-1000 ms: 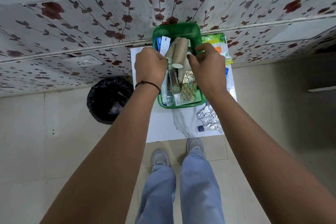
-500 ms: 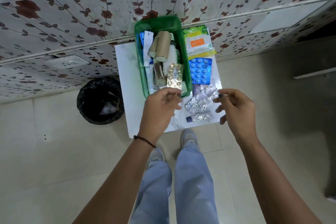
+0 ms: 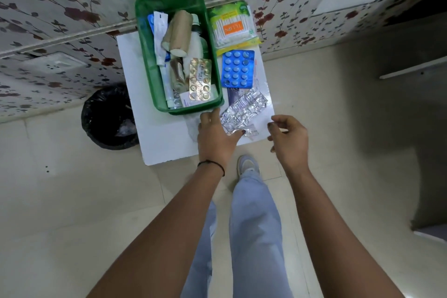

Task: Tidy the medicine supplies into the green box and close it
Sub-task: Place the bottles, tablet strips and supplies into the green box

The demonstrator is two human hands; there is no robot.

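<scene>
The fingers of the left hand point(image 3: 216, 136) are spread flat and loose over the white table point(image 3: 159, 138), gripping nothing; their tips lie on the near end of the silver foil strips point(image 3: 244, 110). The right hand point(image 3: 289, 139) hovers just right of those strips with fingers half-curled and parted, empty, over the table's right edge. A dark band circles the left wrist.

Just beyond the left fingertips stands the green box point(image 3: 154, 75), open and already packed: a gold blister strip point(image 3: 200, 80) at its near right, tan bandage rolls point(image 3: 177, 34) farther in, tubes and a white sachet along its left wall. Beyond the right fingers, beside the box, lies a blue blister pack point(image 3: 237, 69), and past that a packet of cotton swabs point(image 3: 233, 26) against the flowered wall. Left of the table sits a black-lined bin point(image 3: 108, 116).
</scene>
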